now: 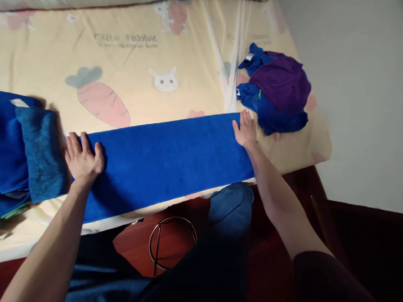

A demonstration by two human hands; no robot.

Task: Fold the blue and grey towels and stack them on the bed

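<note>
A long blue towel (164,159) lies folded into a strip along the near edge of the bed. My left hand (83,158) rests flat on its left end, fingers spread. On the right end, my right hand (245,130) presses flat with fingers stretched out. Neither hand holds anything. A stack of folded blue towels (19,147) sits just left of my left hand. A crumpled heap of blue and purple cloths (276,90) lies just right of my right hand.
The bed has a cream sheet (125,60) printed with carrots and rabbits. A grey wall (359,70) stands to the right. Below the bed edge are my blue-trousered knee (229,208), a metal ring (172,242) and reddish wooden floor (139,244).
</note>
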